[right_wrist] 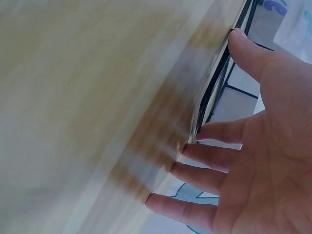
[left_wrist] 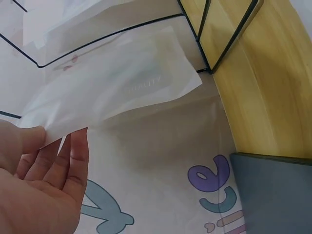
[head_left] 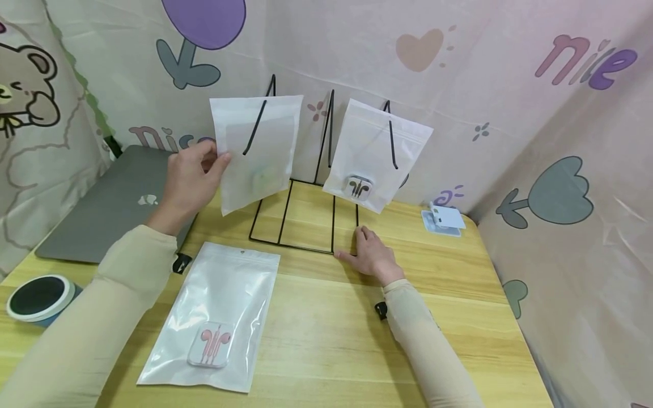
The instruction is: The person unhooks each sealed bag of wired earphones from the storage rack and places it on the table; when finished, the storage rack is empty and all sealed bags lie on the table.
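Observation:
A black wire rack (head_left: 306, 248) with hooks stands at the back of the table. From its left hook hangs a white zip bag (head_left: 232, 124), backside showing, with a faint greenish shape inside. My left hand (head_left: 191, 178) pinches that bag's left edge between thumb and fingers, as the left wrist view confirms. Another white bag (head_left: 367, 141) hangs on the right hook, holding boxed dark earphones (head_left: 358, 187); the middle hook carries nothing. Fingers extended, my right hand (head_left: 372, 255) rests at the front right corner of the rack's base, fingertips on the tabletop (right_wrist: 87, 117).
A flat white bag (head_left: 234, 289) with boxed pink earphones (head_left: 210, 344) lies in front. At left are a closed grey laptop (head_left: 117, 209) and a round dark-topped container (head_left: 43, 297). A small pale-blue and white object (head_left: 444, 220) sits back right. Printed cloth (head_left: 357, 39) hangs behind.

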`<state>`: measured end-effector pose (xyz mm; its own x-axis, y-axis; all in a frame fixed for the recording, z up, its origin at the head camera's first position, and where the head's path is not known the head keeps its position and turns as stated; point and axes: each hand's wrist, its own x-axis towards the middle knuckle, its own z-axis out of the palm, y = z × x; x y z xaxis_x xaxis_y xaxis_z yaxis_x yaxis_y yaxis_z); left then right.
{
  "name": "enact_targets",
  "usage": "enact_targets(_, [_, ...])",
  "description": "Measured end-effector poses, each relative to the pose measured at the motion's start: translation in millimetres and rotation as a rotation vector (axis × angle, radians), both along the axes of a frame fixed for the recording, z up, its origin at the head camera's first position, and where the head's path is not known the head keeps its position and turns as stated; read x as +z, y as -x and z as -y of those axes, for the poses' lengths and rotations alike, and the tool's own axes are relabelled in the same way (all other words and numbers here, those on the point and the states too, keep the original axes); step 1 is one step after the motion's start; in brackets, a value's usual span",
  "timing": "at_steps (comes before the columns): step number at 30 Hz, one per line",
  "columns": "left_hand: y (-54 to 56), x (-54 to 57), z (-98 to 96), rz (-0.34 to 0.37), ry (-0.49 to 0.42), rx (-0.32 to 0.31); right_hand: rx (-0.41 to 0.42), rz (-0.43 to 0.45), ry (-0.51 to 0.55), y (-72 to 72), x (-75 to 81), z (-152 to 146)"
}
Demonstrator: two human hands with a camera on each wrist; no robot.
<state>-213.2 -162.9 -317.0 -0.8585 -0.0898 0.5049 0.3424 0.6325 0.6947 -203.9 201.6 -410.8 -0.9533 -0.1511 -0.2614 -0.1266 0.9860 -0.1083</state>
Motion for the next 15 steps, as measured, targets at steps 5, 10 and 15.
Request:
enact_targets(5, [-16.7, 0.1, 0.5, -0.016, -0.008, -0.009, 0.008, 0.000, -0.002, 0.2, 1.1, 1])
enact_targets(10, [-35.3, 0.0, -2.1, -0.058, -0.015, -0.030, 0.005, 0.005, -0.001, 1.3, 0.3, 1])
enact_targets(15, [-54.8, -0.4, -4.7, -0.072, -0.025, -0.070, -0.002, 0.005, -0.003, 1.7, -0.9, 0])
